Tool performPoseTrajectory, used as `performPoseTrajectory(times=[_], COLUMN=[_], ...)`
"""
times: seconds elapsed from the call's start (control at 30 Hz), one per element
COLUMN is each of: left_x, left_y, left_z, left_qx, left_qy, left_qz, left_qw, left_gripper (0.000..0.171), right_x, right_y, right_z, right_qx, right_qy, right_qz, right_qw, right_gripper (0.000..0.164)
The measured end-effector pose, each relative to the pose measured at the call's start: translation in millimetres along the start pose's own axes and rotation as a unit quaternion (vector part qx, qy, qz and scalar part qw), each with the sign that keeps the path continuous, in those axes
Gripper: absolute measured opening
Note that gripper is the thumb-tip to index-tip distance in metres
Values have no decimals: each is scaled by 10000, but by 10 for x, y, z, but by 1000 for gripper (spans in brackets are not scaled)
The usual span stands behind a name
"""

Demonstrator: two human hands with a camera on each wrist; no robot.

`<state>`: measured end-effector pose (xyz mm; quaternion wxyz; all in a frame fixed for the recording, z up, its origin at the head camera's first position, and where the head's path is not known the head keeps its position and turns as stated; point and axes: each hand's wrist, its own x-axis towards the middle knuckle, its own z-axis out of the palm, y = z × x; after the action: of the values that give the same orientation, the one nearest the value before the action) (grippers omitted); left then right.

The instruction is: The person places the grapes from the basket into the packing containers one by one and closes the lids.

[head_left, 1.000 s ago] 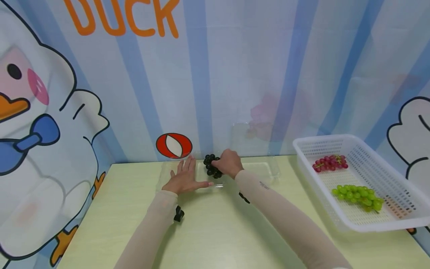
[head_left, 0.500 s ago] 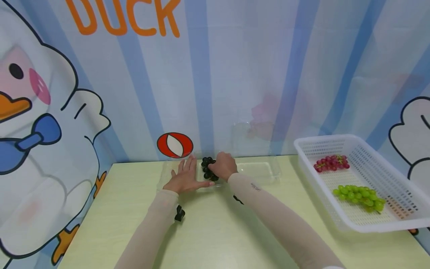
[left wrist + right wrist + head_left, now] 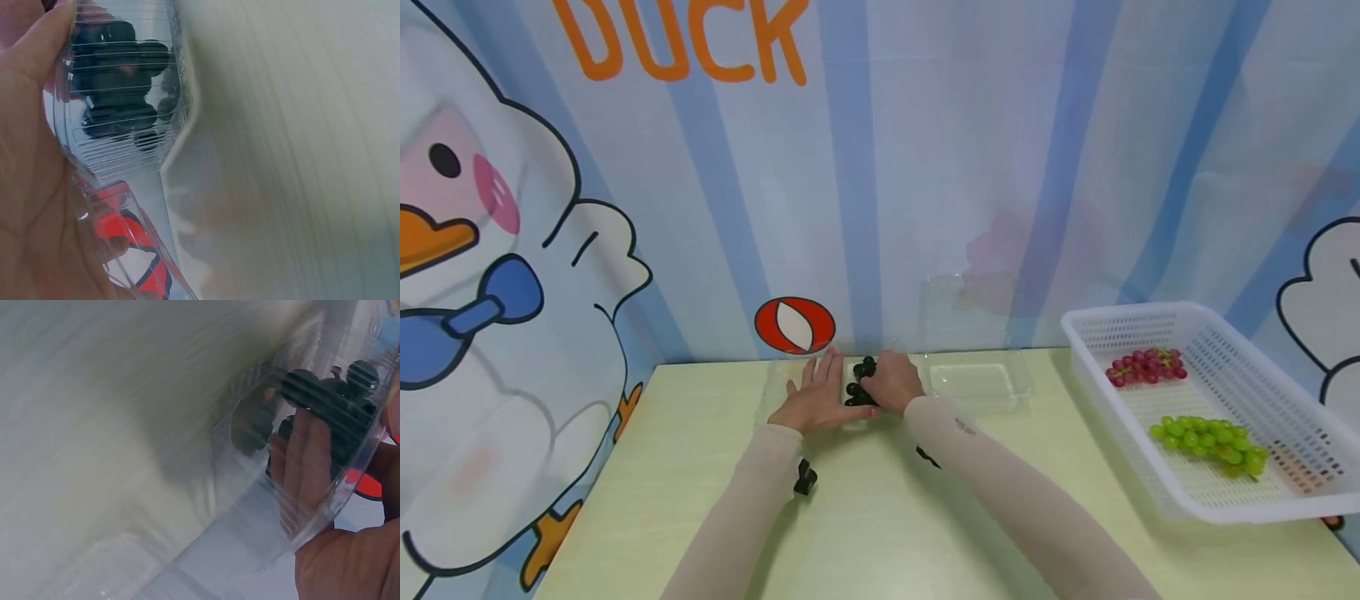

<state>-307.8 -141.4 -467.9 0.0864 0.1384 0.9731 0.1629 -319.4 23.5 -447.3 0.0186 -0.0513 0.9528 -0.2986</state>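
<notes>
A bunch of black grapes (image 3: 859, 392) lies in a clear plastic clamshell box (image 3: 119, 159) at the back of the table. My right hand (image 3: 892, 382) reaches into that box and holds the grapes; its fingers (image 3: 309, 453) show through the clear wall in the right wrist view. Spread along the box's left side, my left hand (image 3: 812, 400) steadies it with straight fingers, the thumb stretched along the near rim. Part of the bunch is hidden behind the right hand.
Just right of the hands stands a second clear box (image 3: 977, 382), its lid (image 3: 966, 310) raised against the striped curtain (image 3: 910, 167). A white slotted basket (image 3: 1131, 454) at the right holds red grapes (image 3: 1146, 367) and green grapes (image 3: 1210, 442). The table (image 3: 880, 525) ends at the curtain.
My right hand has shifted left and a little lower with the black grapes, deeper into the left box. The left hand has stayed in place on the box.
</notes>
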Motion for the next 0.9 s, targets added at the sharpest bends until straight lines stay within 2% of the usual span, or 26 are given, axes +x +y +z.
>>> performPoseTrajectory(times=[0.17,0.27,0.4,0.67,0.9], left_x=[1,7,14,9,7], left_y=[7,4,-4,-10,-19], left_z=[-9,-5,10,22,23], left_qx=[-56,-56,-43,-47,-56], left_qy=[48,86,89,107,110], left_qz=[-15,1,0,7,14], left_qw=[10000,9999,10000,9999,9999], left_gripper=[133,132,131,131,129], right_x=[9,16,12,4,1], right_y=[-10,-12,-11,9,9], right_z=[32,41,48,55,71], right_qx=[74,-64,-243,-182,-206], right_qy=[-97,-125,-200,-330,-249], right_qz=[-1,-41,-72,-118,-115], right_qw=[9999,9999,9995,9992,9994], right_gripper=[19,18,19,25,27])
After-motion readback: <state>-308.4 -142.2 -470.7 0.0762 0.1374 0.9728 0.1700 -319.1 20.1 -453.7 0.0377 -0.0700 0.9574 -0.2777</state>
